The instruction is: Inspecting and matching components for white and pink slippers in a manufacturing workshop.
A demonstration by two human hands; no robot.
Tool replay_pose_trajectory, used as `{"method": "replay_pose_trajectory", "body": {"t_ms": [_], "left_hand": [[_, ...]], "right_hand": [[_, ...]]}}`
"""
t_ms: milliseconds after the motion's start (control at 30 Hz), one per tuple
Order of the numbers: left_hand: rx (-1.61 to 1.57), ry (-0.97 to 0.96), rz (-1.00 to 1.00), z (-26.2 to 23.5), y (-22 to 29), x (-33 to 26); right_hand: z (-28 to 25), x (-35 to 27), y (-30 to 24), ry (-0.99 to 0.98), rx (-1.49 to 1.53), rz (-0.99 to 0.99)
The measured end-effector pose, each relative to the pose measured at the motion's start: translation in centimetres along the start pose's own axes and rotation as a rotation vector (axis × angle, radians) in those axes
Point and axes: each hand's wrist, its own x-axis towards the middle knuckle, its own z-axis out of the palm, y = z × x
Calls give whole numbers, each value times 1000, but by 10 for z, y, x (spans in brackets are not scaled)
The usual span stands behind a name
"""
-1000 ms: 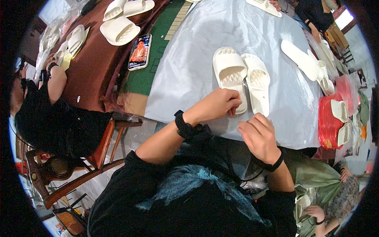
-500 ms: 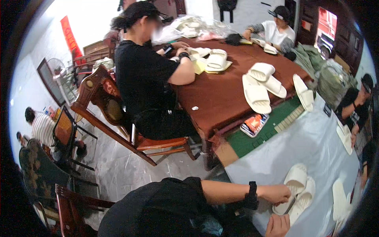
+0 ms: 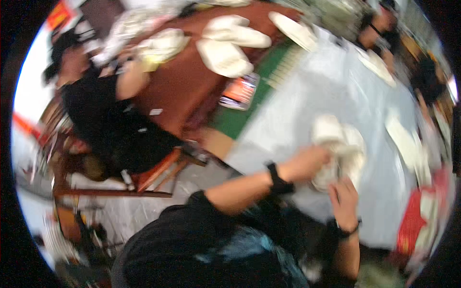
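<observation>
A pair of cream slippers lies side by side on the pale sheet in front of me, the left slipper (image 3: 327,128) partly behind my left hand and the right slipper (image 3: 356,149) beside it. Fingers curled, my left hand (image 3: 309,163) is over the left slipper. Blur hides what is in its closed fingers, if anything. My right hand (image 3: 345,198) is just below, at the near ends of the slippers. Its fingers point away from me and are too smeared to show a grip.
More cream slippers (image 3: 224,58) lie on the brown tabletop (image 3: 177,81). Beside them an orange-and-dark phone-like thing (image 3: 239,91) rests on a green mat (image 3: 230,117). A person in black (image 3: 115,115) sits at the left. White pieces (image 3: 403,141) and a red thing (image 3: 412,221) are at the right.
The view has swung, so the table and slippers stand farther left and higher. My right hand and wrist have come fully into view. My left hand stays over the left slipper.
</observation>
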Motion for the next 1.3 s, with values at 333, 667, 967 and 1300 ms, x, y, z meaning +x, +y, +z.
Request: {"method": "replay_pose_trajectory", "body": {"t_ms": [333, 667, 967, 1300], "left_hand": [[47, 11, -126, -11, 23, -8], [-52, 24, -154, -41, 26, -38], [-32, 35, 107, -18, 44, -54], [-84, 42, 88, -22, 26, -61]], "right_hand": [[-14, 1, 18, 173, 150, 118], [-4, -7, -14, 100, 74, 0], [6, 2, -29, 119, 63, -47], [13, 11, -43, 94, 105, -71]]}}
